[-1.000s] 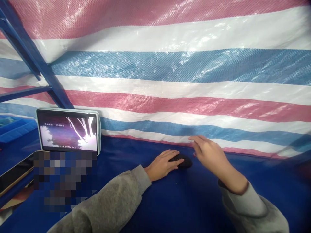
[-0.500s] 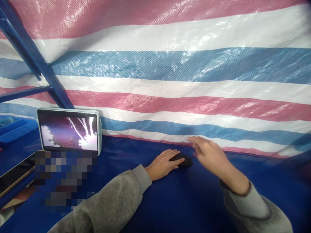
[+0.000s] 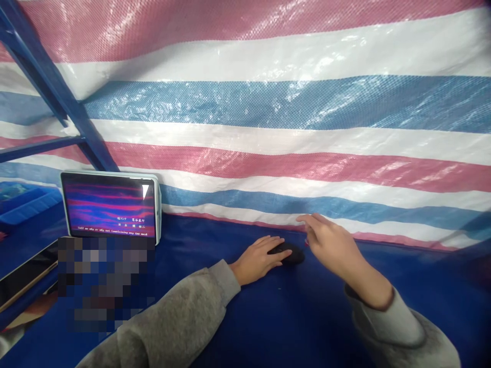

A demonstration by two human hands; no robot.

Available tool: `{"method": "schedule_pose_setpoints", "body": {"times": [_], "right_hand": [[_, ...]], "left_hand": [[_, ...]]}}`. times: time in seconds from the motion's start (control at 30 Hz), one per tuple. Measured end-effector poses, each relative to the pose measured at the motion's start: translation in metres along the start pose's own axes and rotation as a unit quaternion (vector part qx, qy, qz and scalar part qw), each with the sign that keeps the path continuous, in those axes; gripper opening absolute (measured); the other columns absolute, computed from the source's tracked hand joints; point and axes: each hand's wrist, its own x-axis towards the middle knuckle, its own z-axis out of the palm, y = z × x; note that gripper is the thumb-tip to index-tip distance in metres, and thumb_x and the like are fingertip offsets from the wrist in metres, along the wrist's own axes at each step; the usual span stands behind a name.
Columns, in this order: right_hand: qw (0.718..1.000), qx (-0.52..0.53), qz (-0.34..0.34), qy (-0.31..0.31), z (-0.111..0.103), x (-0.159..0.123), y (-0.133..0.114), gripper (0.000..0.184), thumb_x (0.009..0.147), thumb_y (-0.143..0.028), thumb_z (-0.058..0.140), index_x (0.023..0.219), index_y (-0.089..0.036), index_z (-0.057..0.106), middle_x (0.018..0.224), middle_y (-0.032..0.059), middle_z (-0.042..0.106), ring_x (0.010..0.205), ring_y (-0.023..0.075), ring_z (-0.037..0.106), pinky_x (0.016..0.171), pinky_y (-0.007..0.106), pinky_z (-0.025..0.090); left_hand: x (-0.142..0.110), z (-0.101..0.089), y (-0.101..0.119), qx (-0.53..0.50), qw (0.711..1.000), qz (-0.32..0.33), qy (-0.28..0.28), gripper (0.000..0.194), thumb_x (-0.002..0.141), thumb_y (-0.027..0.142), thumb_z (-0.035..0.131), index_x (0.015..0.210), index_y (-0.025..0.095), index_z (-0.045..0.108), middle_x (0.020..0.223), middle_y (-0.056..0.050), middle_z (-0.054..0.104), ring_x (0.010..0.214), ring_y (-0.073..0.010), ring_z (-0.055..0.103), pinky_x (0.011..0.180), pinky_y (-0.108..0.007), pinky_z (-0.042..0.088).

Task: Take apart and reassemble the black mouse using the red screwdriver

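My left hand (image 3: 257,260), in a grey sleeve, lies over a black computer mouse (image 3: 294,254) on the dark blue tabletop (image 3: 284,317). Its fingers rest on the mouse's left part, leaving the rounded right end in sight. To the right of the mouse, my right hand (image 3: 332,248) is raised with the wrist bent. One finger stretches out to the left, and the others are loosely bent and apart. A tiny pinkish spot shows below its fingers, too small to make out. I see nothing held in this hand.
A tablet (image 3: 111,207) in a pale case stands at the left, playing a video. A phone (image 3: 28,273) lies in front of it, beside a pixelated patch. Further left sits a blue tray (image 3: 30,204). Striped plastic sheeting (image 3: 268,102) and a blue metal frame (image 3: 57,87) rise behind.
The tablet picture has changed from white tree shapes to red and blue bands with text. Both hands have stayed in practically the same place.
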Motion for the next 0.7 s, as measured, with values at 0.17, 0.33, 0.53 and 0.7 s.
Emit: {"method": "schedule_pose_setpoints", "body": {"times": [0.17, 0.33, 0.53, 0.7], "right_hand": [[1.000, -0.002, 0.012, -0.011, -0.0006, -0.0001, 0.0004, 0.036, 0.089, -0.014, 0.040, 0.115, -0.019, 0.064, 0.089, 0.0053, 0.072, 0.076, 0.0208, 0.066, 0.063, 0.030, 0.039], [1.000, -0.008, -0.001, -0.011, -0.0021, -0.0007, -0.0016, 0.033, 0.086, -0.015, 0.042, 0.109, -0.019, 0.065, 0.093, 0.0062, 0.071, 0.073, 0.0203, 0.065, 0.061, 0.030, 0.038], [1.000, 0.009, -0.004, -0.011, -0.0028, -0.0007, -0.0029, 0.037, 0.086, -0.009, 0.040, 0.113, -0.020, 0.063, 0.098, 0.0063, 0.071, 0.072, 0.0180, 0.064, 0.061, 0.029, 0.037], [0.999, -0.018, -0.005, -0.036, -0.0034, -0.0007, -0.0041, 0.036, 0.083, -0.010, 0.044, 0.112, -0.019, 0.063, 0.107, 0.0075, 0.067, 0.078, 0.0190, 0.065, 0.060, 0.029, 0.035]], "left_hand": [[0.0002, 0.0006, 0.0002, 0.006, 1.000, 0.004, -0.005, 0.039, 0.102, 0.032, 0.044, 0.140, 0.025, 0.048, 0.146, -0.013, 0.046, 0.138, -0.0237, 0.042, 0.115, -0.046, 0.036], [0.0003, -0.0003, 0.0006, 0.000, 1.000, 0.003, -0.005, 0.039, 0.102, 0.031, 0.045, 0.140, 0.024, 0.048, 0.147, -0.013, 0.046, 0.138, -0.0234, 0.042, 0.115, -0.046, 0.035], [0.0000, -0.0004, 0.0005, -0.006, 1.000, -0.005, 0.003, 0.039, 0.102, 0.031, 0.046, 0.141, 0.026, 0.047, 0.146, -0.012, 0.047, 0.137, -0.0237, 0.044, 0.114, -0.047, 0.037], [0.0006, -0.0015, 0.0014, 0.004, 1.000, 0.001, -0.006, 0.038, 0.101, 0.031, 0.046, 0.139, 0.024, 0.050, 0.146, -0.013, 0.047, 0.138, -0.0237, 0.043, 0.115, -0.046, 0.036]]}}
